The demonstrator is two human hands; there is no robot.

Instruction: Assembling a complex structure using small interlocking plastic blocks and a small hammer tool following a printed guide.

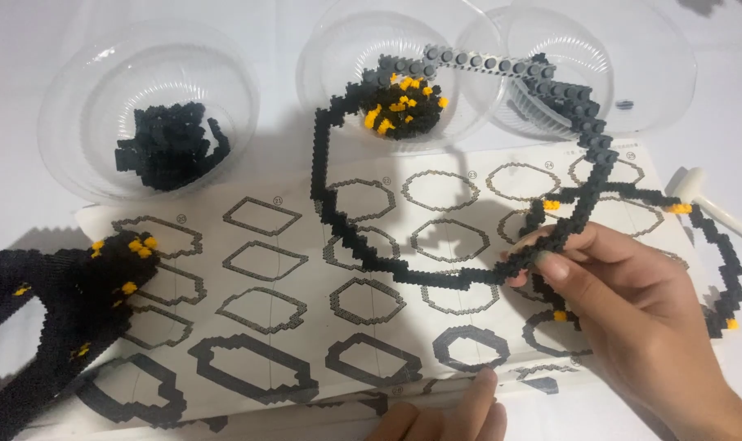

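My right hand [632,314] pinches a large open ring of tiny bricks [363,249] between thumb and fingers at its right side. The ring is black along the left and bottom and grey along the top [485,61], and it hangs over the printed instruction sheet [248,245] and the middle bowl. Of my left hand [449,412] only a few fingers show at the bottom edge, resting on the sheet's front edge. A second black brick ring with orange bits [726,261] lies under and to the right of my right hand.
Three clear plastic bowls stand at the back: the left bowl [69,98] holds black bricks, the middle bowl [330,49] black and orange bricks, the right bowl [657,73] almost nothing. A built black model with orange dots [69,318] sits at left. A small white hammer [702,192] lies at right.
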